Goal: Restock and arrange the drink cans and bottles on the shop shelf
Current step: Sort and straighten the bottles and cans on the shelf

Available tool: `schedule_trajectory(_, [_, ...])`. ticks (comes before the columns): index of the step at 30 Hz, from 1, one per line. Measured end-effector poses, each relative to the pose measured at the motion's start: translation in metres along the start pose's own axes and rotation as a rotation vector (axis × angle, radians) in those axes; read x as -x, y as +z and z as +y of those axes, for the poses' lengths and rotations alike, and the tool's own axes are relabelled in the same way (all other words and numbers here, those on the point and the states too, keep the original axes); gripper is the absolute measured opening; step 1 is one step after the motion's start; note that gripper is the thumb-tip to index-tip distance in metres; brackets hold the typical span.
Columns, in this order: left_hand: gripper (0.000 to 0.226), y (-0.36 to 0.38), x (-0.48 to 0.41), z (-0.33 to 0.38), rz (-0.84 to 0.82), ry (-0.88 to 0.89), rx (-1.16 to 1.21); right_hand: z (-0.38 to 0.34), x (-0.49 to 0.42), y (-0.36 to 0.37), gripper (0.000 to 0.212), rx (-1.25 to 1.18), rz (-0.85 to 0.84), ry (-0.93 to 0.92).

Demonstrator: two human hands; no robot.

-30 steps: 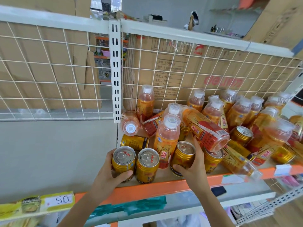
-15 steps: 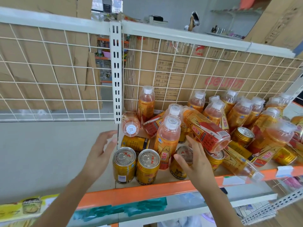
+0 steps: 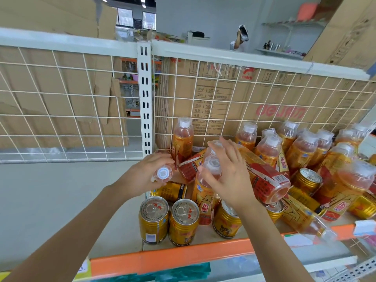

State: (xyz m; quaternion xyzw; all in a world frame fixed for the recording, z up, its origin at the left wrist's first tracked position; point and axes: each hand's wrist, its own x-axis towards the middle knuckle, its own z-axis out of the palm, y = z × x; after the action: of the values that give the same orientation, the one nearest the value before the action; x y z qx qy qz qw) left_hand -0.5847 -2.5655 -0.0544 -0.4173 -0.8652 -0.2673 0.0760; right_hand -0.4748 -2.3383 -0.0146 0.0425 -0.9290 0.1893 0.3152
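Two cans [image 3: 153,218] stand at the front of the shelf [image 3: 183,256]. Half a second ago both hands were down by the cans. Now the left hand [image 3: 140,176] grips a lying bottle [image 3: 162,173] with a QR code on its cap. The right hand [image 3: 232,178] clasps an upright bottle [image 3: 203,196] labelled 东鹏特饮. Behind, a carton [image 3: 223,102] reads "deli".

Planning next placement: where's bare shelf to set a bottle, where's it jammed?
Free: the grey shelf board left of the white upright, beside the two front cans. A small strip behind the orange lip, between the third can and a fallen bottle. Crowded: the pile rightward, back to the wire grid.
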Motion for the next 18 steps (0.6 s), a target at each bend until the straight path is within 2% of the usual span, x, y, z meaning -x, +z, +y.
schedule_trajectory(6, [0.060,-0.008,-0.009,0.001,0.064,0.007,0.000,0.000,-0.001,0.006,0.052,-0.051,0.043,0.004])
schedule_trajectory(11, [0.046,-0.028,-0.033,0.008,0.056,-0.123,0.055,0.000,-0.001,0.009,0.048,-0.082,0.087,0.003])
schedule_trajectory(14, [0.035,-0.032,-0.052,0.003,0.112,-0.194,0.147,0.001,0.000,0.010,0.048,-0.098,0.103,0.002])
schedule_trajectory(18, [0.048,-0.032,-0.073,0.001,0.144,-0.300,0.231,0.001,-0.001,0.010,0.049,-0.096,0.099,0.000])
